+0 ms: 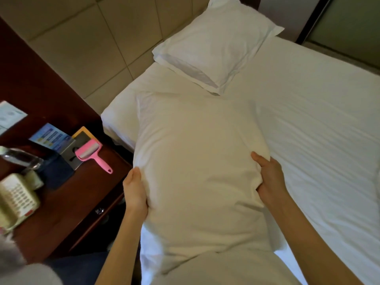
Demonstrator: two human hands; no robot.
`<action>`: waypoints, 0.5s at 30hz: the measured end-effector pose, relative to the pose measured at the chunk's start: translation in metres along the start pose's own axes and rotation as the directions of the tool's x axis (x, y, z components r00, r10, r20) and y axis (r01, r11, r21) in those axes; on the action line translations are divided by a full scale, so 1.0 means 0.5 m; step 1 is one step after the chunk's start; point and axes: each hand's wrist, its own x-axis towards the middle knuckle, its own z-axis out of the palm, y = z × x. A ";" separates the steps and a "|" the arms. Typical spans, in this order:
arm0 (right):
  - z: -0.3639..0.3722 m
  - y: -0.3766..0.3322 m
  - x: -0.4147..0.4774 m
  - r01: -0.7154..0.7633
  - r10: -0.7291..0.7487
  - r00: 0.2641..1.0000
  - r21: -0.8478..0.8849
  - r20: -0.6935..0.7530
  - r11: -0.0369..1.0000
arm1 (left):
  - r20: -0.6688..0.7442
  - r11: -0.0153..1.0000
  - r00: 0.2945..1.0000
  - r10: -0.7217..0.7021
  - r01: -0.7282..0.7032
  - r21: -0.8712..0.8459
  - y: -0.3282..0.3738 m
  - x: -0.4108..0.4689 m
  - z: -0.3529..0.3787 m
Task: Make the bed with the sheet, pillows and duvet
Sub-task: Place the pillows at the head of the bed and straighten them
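White cotton fills most of my view: the pillow (197,161) I hold up lengthwise over the near corner of the bed, its far end close to the second pillow (216,44). My left hand (134,190) clamps its left edge, thumb on the front, the other fingers hidden behind the fabric. My right hand (269,177) grips the right edge, fingers curled deep into a bunched fold. The second pillow lies at the head of the bed on the sheet (308,120), which is spread over the mattress with faint creases. To my left stands a dark wooden nightstand (78,202) carrying a pink lint roller (92,155) and a telephone (16,198).
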 end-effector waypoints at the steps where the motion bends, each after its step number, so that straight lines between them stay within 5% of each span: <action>1: 0.022 -0.011 0.018 -0.001 0.001 1.000 -0.001 0.011 1.000 | -0.010 1.000 1.000 0.006 -0.007 -0.002 0.016 0.021 0.010; 15: 0.174 -0.073 0.161 -0.011 0.020 0.993 0.077 -0.118 0.997 | 0.102 0.994 0.993 0.065 -0.073 0.076 0.168 0.260 0.128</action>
